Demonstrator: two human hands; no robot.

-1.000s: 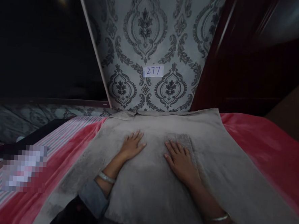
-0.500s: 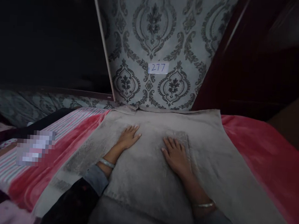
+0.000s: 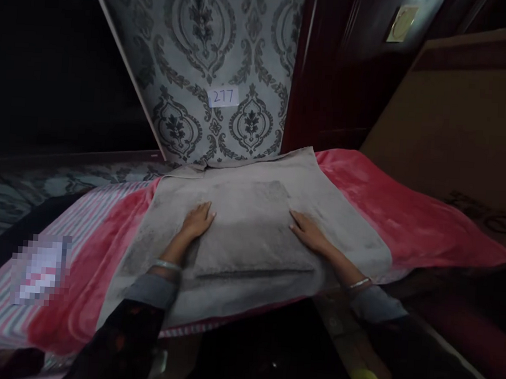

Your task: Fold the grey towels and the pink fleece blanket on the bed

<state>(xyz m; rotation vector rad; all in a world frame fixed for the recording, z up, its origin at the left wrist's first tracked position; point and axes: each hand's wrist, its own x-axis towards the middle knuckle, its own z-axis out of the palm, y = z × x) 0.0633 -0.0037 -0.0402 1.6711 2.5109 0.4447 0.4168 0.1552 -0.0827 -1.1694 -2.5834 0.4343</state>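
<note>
A grey plush cloth is spread out in front of me. On its middle is a squarish grey fabric piece that blends in with it; I cannot tell whether it is a separate item or a fold. My left hand rests flat at the left side of this piece, fingers stretched out. At the right side lies my right hand, palm down with fingers extended. Neither hand grips anything. A bracelet shows on each wrist.
Under the grey cloth is a red plush blanket, with striped fabric to the left. A blurred-out item lies on the stripes. Behind are patterned wallpaper with a "277" label, a dark screen and a cardboard panel.
My view has swung to the right, showing the cloth's near edge and more cardboard. My hands have moved apart, the right one sliding outward to the side of the squarish grey piece.
</note>
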